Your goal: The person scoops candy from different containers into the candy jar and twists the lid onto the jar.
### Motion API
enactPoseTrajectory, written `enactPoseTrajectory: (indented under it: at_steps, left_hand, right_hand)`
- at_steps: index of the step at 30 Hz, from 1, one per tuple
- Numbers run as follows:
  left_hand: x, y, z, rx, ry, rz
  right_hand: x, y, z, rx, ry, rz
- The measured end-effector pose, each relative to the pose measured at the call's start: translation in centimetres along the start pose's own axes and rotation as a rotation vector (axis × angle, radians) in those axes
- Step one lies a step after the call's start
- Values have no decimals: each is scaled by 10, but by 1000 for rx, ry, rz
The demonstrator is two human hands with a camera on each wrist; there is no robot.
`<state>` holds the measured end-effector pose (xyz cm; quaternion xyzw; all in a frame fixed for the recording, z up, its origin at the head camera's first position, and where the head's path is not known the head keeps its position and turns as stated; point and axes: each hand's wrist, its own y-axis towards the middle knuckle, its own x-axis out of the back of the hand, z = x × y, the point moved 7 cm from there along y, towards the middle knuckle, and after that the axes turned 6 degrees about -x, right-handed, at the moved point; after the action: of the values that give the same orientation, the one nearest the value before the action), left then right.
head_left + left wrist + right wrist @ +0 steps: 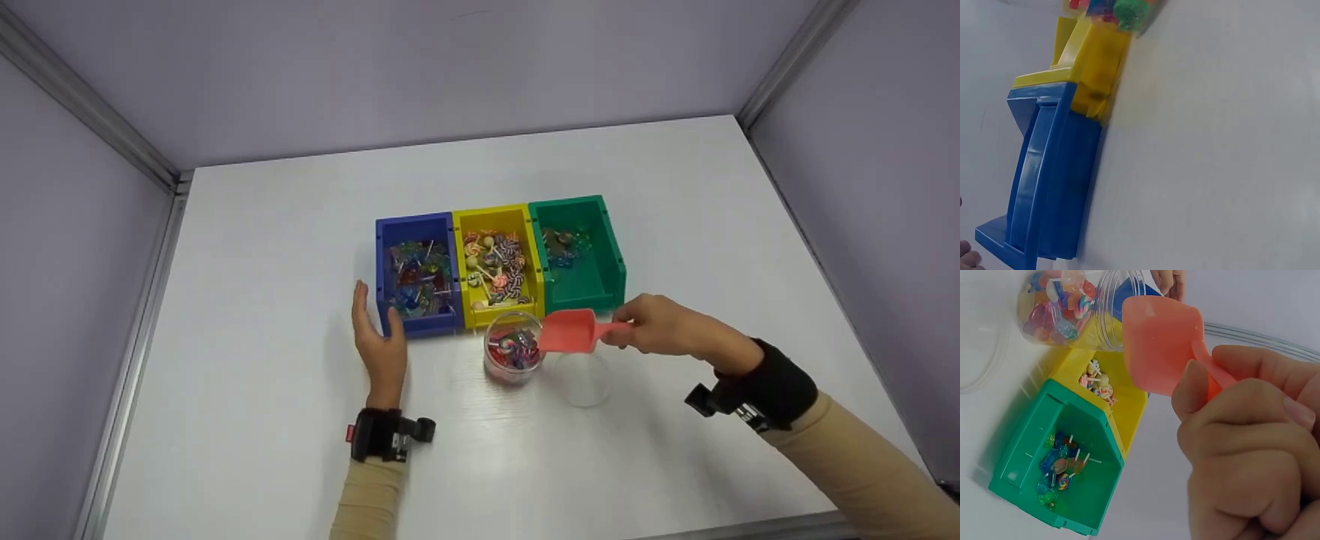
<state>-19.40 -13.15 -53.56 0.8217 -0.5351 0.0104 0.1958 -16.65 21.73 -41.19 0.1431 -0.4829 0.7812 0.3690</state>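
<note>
My right hand grips the handle of a pink scoop. The scoop's lip hangs beside the rim of a clear jar, and no candy shows on it. Inside the jar lie colourful candies, a swirl lollipop among them. My left hand is at the front left corner of the blue bin, fingers extended along its side; contact is hard to tell. In the left wrist view only some fingertips show at the lower left edge.
Joined to the blue bin are a yellow bin and a green bin, all holding lollipops and candies. A clear round lid lies on the white table right of the jar. Walls enclose the table's back and sides.
</note>
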Motion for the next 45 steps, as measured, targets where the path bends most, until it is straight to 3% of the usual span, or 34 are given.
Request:
enactPoseTrajectory:
  at_steps: [6, 11, 21, 29, 45]
  left_hand:
    - [-10, 7, 18, 168, -6, 139]
    - [-12, 10, 26, 229, -23, 187]
    - [-8, 17, 28, 219, -25, 215]
    - [-10, 18, 32, 265, -47, 211]
    - [-9, 21, 30, 183, 15, 181]
  right_hand:
    - [12, -4, -8, -26, -32, -28]
    - [25, -2, -19, -70, -38, -72]
    - [38, 15, -36, -148, 74, -127]
    - [41, 43, -44, -179, 191, -132]
    - [28, 83, -45, -204, 275, -47]
